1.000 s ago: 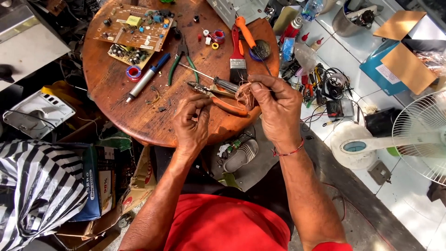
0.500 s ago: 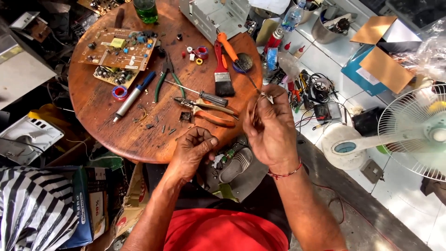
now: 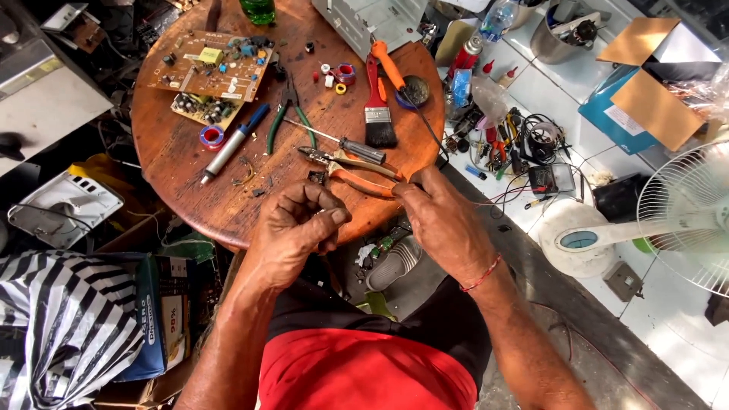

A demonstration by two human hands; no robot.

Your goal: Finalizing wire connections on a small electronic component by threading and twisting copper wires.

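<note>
A round wooden desk (image 3: pixel 190 159) is seen from above, with both hands held at its near edge, at about 6 o'clock. The left hand (image 3: pixel 300 228) is curled, its fingers (image 3: pixel 334 216) drawn tightly together at the tips; whether anything is pinched there cannot be told. The right hand (image 3: pixel 444 220) is held just beside it, at about 3 o'clock from the left; its fingers are closed, and a thin dark wire (image 3: pixel 425 125) is seen running from them toward 12 o'clock; the grip itself is too small to confirm. A red thread bracelet (image 3: pixel 484 275) is worn on the right wrist.

Orange-handled pliers (image 3: pixel 357 173) are lying on the desk directly beyond the hands, at 12 o'clock; a screwdriver (image 3: pixel 345 143) is lying just past them; a paintbrush (image 3: pixel 377 114) with a red handle is placed further on. Two circuit boards (image 3: pixel 213 72) are set at 10 o'clock; a blue-and-silver pen-shaped tool (image 3: pixel 231 144) is lying below them. A white fan (image 3: pixel 683 220) is standing on the floor at 3 o'clock.
</note>
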